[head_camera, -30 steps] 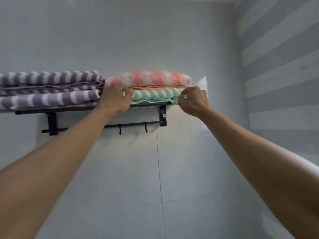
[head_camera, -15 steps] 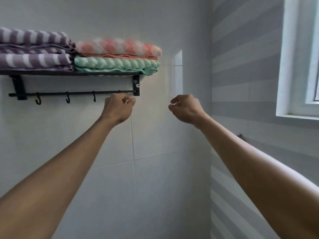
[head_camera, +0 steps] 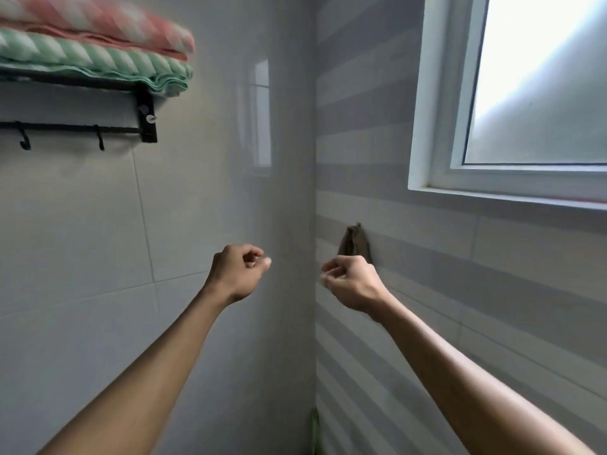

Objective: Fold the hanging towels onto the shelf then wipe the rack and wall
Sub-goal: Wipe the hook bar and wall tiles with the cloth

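Up left, the pink towel [head_camera: 98, 24] lay folded on the green towel [head_camera: 92, 60] on the rack [head_camera: 146, 116]; our left hand [head_camera: 236, 274] and right hand [head_camera: 349, 282] were curled, holding nothing.

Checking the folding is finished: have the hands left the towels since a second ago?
Yes. Both the left hand and right hand have dropped well below the rack, holding nothing.
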Tool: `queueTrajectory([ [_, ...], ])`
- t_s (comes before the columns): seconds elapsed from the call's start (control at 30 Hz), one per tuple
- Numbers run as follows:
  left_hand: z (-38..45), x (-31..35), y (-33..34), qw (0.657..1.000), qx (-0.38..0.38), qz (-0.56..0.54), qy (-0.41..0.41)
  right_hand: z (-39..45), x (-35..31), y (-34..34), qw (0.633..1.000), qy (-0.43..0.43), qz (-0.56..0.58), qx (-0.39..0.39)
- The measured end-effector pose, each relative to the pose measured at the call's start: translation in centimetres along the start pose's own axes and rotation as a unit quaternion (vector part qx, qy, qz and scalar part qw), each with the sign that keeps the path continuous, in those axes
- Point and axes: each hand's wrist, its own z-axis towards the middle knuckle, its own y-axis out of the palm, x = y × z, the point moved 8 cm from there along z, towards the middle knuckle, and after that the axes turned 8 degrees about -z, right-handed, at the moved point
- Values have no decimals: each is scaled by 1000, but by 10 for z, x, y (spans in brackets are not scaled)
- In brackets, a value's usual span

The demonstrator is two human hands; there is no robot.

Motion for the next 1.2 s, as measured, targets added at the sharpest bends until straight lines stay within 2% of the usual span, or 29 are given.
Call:
queueTrajectory([
  [0.2,4,-34,76,997,-66,-14,-22,6,81,7,997,75,-10,-8],
  [0.4,50,-65,143,993,-114,-28,-30,50,128,14,989,140,-12,35],
  [0.7,173,-72,238,977,-193,-93,0,153,153,10,964,209,-61,154],
  [0.87,229,-74,290,963,-238,-129,8,195,158,20,948,221,-160,166],
  [1.0,254,-67,323,953,-262,-145,52,219,164,31,931,237,-217,175],
  [1.1,265,-65,339,949,-262,-165,63,232,168,32,920,241,-252,181],
  [1.2,276,-66,337,954,-234,-176,62,235,168,27,926,234,-220,199],
])
